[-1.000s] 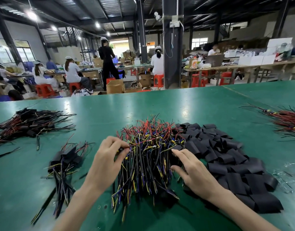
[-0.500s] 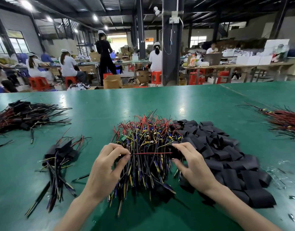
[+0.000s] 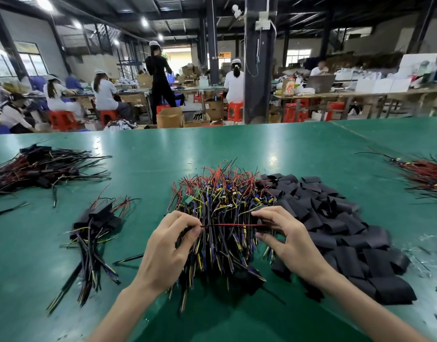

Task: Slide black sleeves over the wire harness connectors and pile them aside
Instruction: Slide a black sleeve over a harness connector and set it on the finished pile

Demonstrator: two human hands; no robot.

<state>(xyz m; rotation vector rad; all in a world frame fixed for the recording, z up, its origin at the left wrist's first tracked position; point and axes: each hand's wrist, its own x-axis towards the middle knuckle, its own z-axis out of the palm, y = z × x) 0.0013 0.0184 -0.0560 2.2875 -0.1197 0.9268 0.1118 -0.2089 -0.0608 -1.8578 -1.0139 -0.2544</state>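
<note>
Green-topped bench (image 3: 237,149): a left hand (image 3: 171,245) and right hand (image 3: 290,239) each pinch one end of a red wire (image 3: 233,225), held taut over the heap of wire harnesses (image 3: 219,201). Black sleeves (image 3: 336,225) lie piled just right of it, and sleeved harnesses (image 3: 96,218) sit to the left. Workers (image 3: 105,95) sit beyond.

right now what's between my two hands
In the head view, a thin red wire runs straight from the left hand to the right hand, both pinching it, above the heap of multicoloured harnesses.
</note>
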